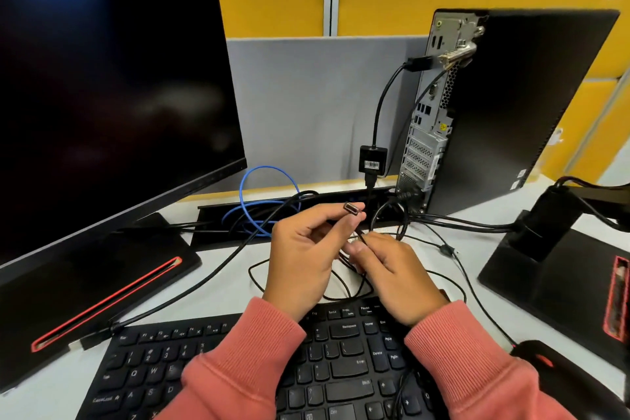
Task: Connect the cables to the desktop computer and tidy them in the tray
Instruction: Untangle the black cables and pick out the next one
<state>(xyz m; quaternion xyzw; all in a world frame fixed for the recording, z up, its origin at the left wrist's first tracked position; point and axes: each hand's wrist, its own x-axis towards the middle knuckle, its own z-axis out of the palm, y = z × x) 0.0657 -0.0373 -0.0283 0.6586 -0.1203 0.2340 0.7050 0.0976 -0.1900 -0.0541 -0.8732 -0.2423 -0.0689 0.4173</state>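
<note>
Head view: left hand (300, 249) pinched plug (353, 209), mouth facing tower (491, 106) up-right; right hand (392, 269) gripped its cable (358, 245).

Hands on a cable plug, in front of the desktop computer

I see my left hand (300, 249) pinching a black cable plug (353, 209), its metal end up, while my right hand (392, 269) holds thin cables (358, 283) above the keyboard (238, 368); the desktop computer (494, 106) stands on the bench (218, 293), rear ports facing me.
</note>
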